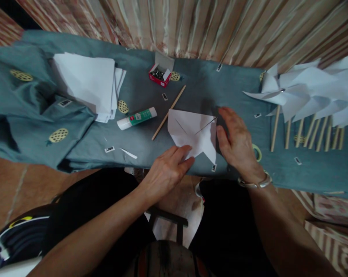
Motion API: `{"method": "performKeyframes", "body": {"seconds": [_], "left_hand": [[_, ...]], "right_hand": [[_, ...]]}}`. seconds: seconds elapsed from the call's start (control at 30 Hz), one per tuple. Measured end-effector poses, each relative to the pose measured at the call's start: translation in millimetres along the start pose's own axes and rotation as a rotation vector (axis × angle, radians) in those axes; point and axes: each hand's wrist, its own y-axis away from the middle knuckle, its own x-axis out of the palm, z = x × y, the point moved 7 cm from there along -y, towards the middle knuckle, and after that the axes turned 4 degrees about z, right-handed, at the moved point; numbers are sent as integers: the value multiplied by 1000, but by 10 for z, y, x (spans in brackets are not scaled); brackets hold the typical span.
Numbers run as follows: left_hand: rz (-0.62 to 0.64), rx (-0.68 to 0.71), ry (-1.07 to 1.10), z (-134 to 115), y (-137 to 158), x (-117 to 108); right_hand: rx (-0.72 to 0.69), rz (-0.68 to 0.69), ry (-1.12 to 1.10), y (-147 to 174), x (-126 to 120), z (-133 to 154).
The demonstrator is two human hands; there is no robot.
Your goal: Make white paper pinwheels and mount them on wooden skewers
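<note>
A white square of paper (pixel 191 121) with slits cut in from its corners lies on the cloth in front of me. My left hand (pixel 169 165) grips its near edge, where a flap is bent over under the fingers. To the right of the sheet, my right hand (pixel 234 138) hovers with thumb and fingers apart, close to the far right corner and holding nothing. A wooden stick (pixel 169 111) lies slantwise by the paper's left side. Farther left is a green and white glue stick (pixel 137 118).
Behind the stick stands an open red box of small metal pins (pixel 160 73). A stack of white paper (pixel 84 80) lies at left. Several paper pinwheels (pixel 303 88) on sticks lie at right. A pale green ring (pixel 257 152) is partly behind my right wrist; a paper scrap (pixel 128 153) lies near the front edge.
</note>
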Motion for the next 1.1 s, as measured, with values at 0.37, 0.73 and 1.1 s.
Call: {"method": "performKeyframes", "body": {"seconds": [0.37,0.73,1.1], "left_hand": [[76,35,59,53,-4,-60],[-39,-15,-88,414,-103,-122],[71,119,-70,-206,-157,119]], "right_hand": [[9,80,20,-212,12,-103],[363,120,-399,394,-75,-637],[147,85,-131,472,-265,-283]]}}
